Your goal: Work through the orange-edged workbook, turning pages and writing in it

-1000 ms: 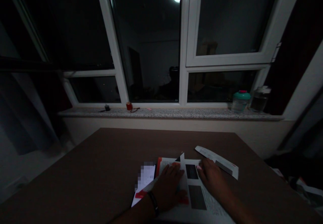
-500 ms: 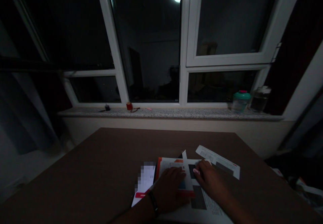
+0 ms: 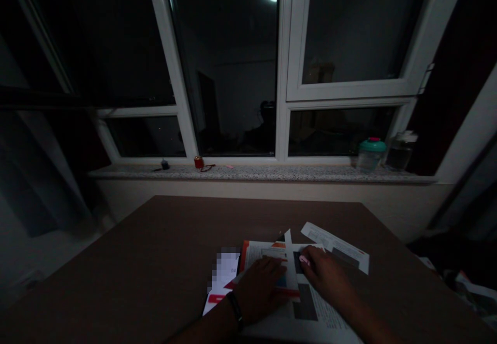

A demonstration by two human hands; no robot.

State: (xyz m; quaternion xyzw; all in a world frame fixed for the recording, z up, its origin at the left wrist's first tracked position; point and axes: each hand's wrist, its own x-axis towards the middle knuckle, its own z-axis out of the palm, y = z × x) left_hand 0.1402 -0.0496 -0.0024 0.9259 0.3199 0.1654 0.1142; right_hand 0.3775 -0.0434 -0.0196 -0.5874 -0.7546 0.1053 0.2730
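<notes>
Printed paper (image 3: 306,308) lies on the dark brown table (image 3: 174,245) right in front of me, under both my hands, its white surface marked with grey blocks and lines of small text. My left hand (image 3: 260,284) is spread palm down, fingers side by side and gripping nothing, resting on a smaller printed piece (image 3: 289,284) with a reddish lower edge and a patch of blue, which lies over the larger sheet. A pale pointed tip of paper juts past the far edge, between my two hands. My right hand (image 3: 326,274) has its fingers drawn in narrow around a small pink object (image 3: 304,259) (too small and dim for me to say what it is), just to the right of that upper piece; whether it touches the paper, I cannot tell. Beyond my right knuckles a separate long paper strip (image 3: 341,251) lies slanted on the table, near the sheet's far right corner. To the left of the paper a phone (image 3: 224,274) glows, partly behind my left forearm, where I wear a dark wristband (image 3: 234,307).
</notes>
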